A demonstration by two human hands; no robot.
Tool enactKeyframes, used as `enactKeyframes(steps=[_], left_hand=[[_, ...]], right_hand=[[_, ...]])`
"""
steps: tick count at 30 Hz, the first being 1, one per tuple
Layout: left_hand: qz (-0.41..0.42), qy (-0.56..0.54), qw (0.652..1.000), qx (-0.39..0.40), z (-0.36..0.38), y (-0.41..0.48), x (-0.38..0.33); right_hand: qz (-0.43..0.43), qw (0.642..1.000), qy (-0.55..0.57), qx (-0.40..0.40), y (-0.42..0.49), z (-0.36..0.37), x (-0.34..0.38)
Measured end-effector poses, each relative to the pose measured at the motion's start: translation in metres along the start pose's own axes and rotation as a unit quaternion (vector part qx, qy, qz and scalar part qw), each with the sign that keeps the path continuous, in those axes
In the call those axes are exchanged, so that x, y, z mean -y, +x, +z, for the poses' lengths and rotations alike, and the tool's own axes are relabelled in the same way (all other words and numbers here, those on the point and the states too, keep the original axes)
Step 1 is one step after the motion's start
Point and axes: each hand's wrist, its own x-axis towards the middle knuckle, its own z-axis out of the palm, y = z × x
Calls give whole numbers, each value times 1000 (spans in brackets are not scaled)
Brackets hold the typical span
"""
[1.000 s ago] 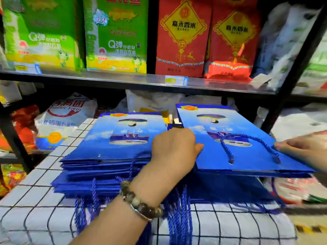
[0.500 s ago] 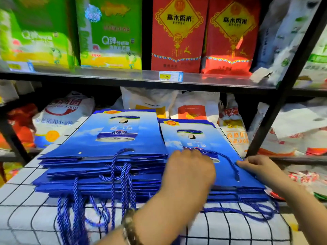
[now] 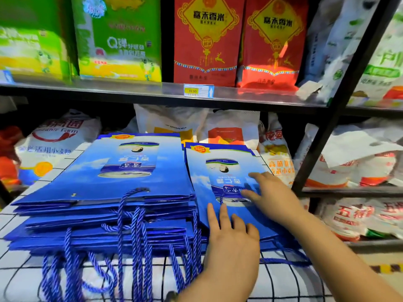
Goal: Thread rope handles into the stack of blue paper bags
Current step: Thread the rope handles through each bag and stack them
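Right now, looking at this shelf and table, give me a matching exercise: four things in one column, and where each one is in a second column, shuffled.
Things:
1 red packs
2 checked cloth
3 right hand
4 price tag

Places:
A spread under the left bag stack
B on the front edge of the upper shelf
C standing on top of that shelf
D resting on the right stack's top bag

Pairs: 1-C, 2-A, 3-D, 4-B.
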Motion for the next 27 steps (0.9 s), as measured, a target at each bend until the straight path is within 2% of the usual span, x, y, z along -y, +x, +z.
enactKeyframes(steps=[4, 6, 9, 13, 19, 21, 23, 25, 27], left_hand=[[20, -29, 998, 53, 2, 1, 5], [12, -45, 998, 38, -1, 2, 8], [29, -54, 992, 110, -6, 2, 13], [23, -79, 991, 104, -5, 4, 15], [21, -57, 989, 133, -16, 1, 16], [35, -56, 990, 124, -19, -5, 17], [70, -63, 995, 39, -20, -17, 18], [85, -146, 986, -7, -31, -36, 23], [91, -184, 973, -103, -40, -55, 36]], right_hand=[[-36, 990, -29, 130, 12, 25, 11], [-38, 984, -47, 169, 14, 30, 7], [-42, 980, -64, 182, 16, 32, 3], [-43, 978, -80, 186, 17, 35, 4], [-37, 980, -74, 179, 15, 34, 7], [-39, 984, -64, 159, 14, 34, 9], [-46, 992, -49, 110, 12, 30, 10], [-78, 996, -47, 9, 8, 22, 14], [-125, 987, -36, -99, 3, 12, 24]])
